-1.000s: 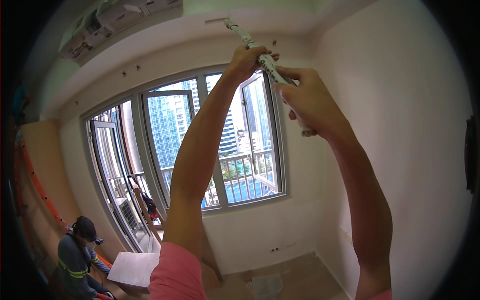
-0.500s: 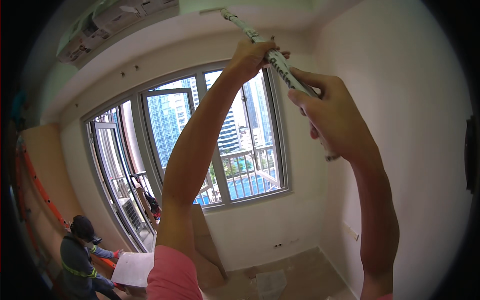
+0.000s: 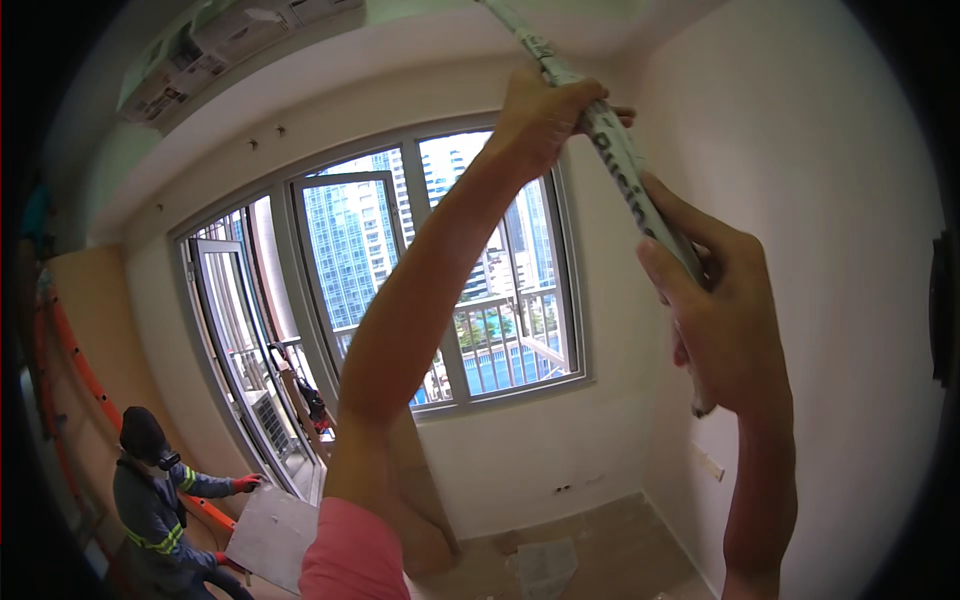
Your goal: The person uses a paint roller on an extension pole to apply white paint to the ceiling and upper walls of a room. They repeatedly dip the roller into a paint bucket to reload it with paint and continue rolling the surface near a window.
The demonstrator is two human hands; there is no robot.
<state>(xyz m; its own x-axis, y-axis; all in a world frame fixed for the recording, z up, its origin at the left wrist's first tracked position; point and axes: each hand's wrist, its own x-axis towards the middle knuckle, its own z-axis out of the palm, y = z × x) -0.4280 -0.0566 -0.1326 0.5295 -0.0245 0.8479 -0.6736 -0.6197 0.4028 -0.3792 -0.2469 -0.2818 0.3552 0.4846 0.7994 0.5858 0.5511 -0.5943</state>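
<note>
A long whitish paint-roller pole [image 3: 622, 168] with dark lettering slants from the upper middle down to the right. My left hand [image 3: 545, 118] wraps round its upper part, the arm raised high. Lower down, my right hand [image 3: 722, 300] grips the pole near its bottom end, thumb lying along the shaft. The pole's far end runs out at the top edge by the ceiling, so its head is hidden.
A grey-framed window [image 3: 480, 270] with an open casement faces me. At lower left a co-worker [image 3: 150, 500] in red gloves holds a grey panel [image 3: 275, 535], beside an orange ladder [image 3: 85, 365]. A paper-covered unit [image 3: 235, 40] hangs upper left; a pale plastic bin [image 3: 547, 570] stands below.
Both my hands and the pole have shifted right; the right hand is lower, and the roller end has left the top edge. The co-worker has tilted the panel and turned toward it.
</note>
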